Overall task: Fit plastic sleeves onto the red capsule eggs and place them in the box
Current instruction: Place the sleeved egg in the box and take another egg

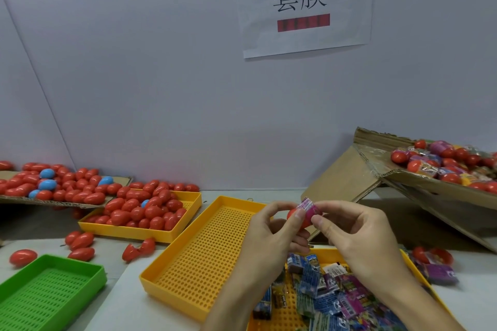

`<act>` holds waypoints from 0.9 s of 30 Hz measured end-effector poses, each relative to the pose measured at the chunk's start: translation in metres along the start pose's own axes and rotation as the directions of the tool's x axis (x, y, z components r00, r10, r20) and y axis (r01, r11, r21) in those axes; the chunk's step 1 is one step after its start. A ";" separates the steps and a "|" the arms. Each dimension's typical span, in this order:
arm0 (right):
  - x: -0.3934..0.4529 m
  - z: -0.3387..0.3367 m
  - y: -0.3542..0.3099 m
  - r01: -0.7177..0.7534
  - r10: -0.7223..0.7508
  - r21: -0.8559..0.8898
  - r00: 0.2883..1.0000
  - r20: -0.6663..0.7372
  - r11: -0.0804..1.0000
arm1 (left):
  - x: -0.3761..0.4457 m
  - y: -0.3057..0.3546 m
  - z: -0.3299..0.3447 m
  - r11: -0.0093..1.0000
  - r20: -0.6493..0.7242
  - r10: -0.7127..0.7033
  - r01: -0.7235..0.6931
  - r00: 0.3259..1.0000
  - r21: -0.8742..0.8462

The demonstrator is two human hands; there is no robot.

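Both hands meet above the table at centre right. My left hand (271, 234) holds a red capsule egg (292, 214) by its left end. My right hand (352, 234) pinches a purple plastic sleeve (309, 208) that sits over the egg's right half. A tilted cardboard box (430, 185) at the right holds several sleeved eggs (441, 158). Loose flat sleeves (328, 295) fill a yellow tray (414, 266) under my hands. Bare red eggs (142, 209) are heaped in another yellow tray (150, 234) at the left.
An empty perforated yellow tray (204, 255) lies in the middle, a green tray (45, 293) at the lower left. More red and a few blue eggs (48, 183) lie on flat cardboard at far left. Loose eggs (80, 240) dot the table. A white wall with a paper sign (304, 5) stands behind.
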State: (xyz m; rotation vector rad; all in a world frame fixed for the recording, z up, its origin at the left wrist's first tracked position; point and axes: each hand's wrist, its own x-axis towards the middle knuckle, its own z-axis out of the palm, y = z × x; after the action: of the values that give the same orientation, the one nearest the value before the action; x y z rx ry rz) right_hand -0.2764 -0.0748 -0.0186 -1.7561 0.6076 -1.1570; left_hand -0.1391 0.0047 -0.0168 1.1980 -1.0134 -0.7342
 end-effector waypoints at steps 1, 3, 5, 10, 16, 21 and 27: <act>0.000 0.000 0.000 0.000 0.000 -0.001 1.000 0.003 1.000 | 0.000 0.000 0.000 1.000 -0.002 0.005 -0.005 1.000 0.003; 0.000 0.001 0.001 0.000 0.000 0.003 1.000 0.010 1.000 | 0.000 0.000 0.001 1.000 -0.004 0.011 -0.011 1.000 0.001; 0.000 0.002 0.001 0.014 -0.014 0.013 1.000 0.002 1.000 | 0.000 0.000 0.001 1.000 -0.011 0.012 -0.012 1.000 -0.006; 0.000 0.001 0.002 0.038 -0.038 0.018 0.999 -0.031 0.999 | 0.000 0.001 0.002 0.999 -0.039 0.015 -0.017 0.999 -0.042; -0.001 0.002 0.004 0.055 -0.055 0.020 0.999 0.000 0.998 | 0.000 -0.001 0.000 0.999 -0.049 0.012 -0.014 0.999 -0.048; -0.001 0.003 0.002 0.054 -0.055 -0.045 0.998 -0.020 0.998 | 0.000 0.001 0.000 0.998 -0.031 0.003 -0.005 1.000 -0.062; -0.004 0.009 0.000 0.129 -0.148 -0.281 0.988 -0.046 0.951 | 0.000 0.001 0.004 0.994 0.001 -0.047 0.047 0.999 -0.095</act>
State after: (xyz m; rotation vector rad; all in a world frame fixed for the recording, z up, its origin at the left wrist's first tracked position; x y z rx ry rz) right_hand -0.2699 -0.0673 -0.0217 -2.0306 0.7242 -1.2801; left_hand -0.1430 0.0035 -0.0157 1.1430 -0.9420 -0.8102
